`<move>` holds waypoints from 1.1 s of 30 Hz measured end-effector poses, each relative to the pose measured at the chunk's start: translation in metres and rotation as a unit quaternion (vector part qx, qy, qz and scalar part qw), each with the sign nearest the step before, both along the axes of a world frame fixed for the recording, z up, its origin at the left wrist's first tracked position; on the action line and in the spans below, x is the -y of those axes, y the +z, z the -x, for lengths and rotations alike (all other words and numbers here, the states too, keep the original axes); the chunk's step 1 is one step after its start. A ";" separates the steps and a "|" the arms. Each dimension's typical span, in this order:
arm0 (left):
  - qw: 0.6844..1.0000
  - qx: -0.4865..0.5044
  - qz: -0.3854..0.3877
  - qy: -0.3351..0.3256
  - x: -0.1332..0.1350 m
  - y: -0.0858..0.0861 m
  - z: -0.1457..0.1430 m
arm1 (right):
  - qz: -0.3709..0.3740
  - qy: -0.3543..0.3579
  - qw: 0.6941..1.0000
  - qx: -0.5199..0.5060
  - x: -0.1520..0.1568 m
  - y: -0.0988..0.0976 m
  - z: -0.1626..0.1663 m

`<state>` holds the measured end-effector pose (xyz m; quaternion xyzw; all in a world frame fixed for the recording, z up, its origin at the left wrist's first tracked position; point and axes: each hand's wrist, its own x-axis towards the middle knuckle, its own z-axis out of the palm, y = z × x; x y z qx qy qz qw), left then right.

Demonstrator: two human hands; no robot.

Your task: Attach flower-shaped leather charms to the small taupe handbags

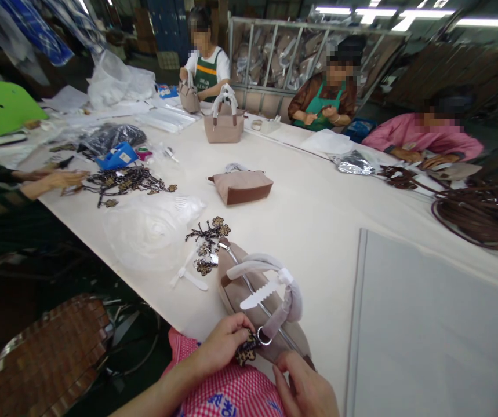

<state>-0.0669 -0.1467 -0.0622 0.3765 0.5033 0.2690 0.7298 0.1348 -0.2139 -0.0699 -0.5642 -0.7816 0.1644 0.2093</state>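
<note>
Head view: the taupe handbag (235,292) lies at the bottom centre of the frame, slanting across the near edge of the cream table (318,220), with the leopard-print flower charm (245,352) beside it at its near end. My left hand (222,343) is nearly closed, thumb and fingers pinching that charm; my right hand (307,385), at the lower edge of the frame, is half curled with its fingertips at the end of the bag, and I cannot tell whether they grip it. I judge the bag light and soft-walled, apt to shift or sag if pulled, so the firmer end near the seam is a good place to steady it. The wrapped handles (294,301) would probably slip in the fingers. The charm looks light and small, best pinched by its flower, leaving the cord free. As for looks, the bag has brown trim at its ends, a pale zipper (244,277) along the top, a white toothed strip (260,294) off the handle wrapping and a shiny metal ring (264,344) near the handle's base; the charm is tan, spotted black.
</note>
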 end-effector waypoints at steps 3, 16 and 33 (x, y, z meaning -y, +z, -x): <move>1.000 0.005 0.014 0.006 -0.001 0.003 -0.001 | -0.003 0.007 1.000 -0.007 0.000 -0.001 -0.001; 0.990 -0.108 -0.084 -0.020 -0.001 0.007 -0.005 | -0.019 -0.008 1.000 0.003 -0.003 0.008 0.000; 1.000 -0.018 0.005 0.026 0.002 0.004 -0.006 | -0.036 0.043 0.998 0.010 -0.009 0.012 0.000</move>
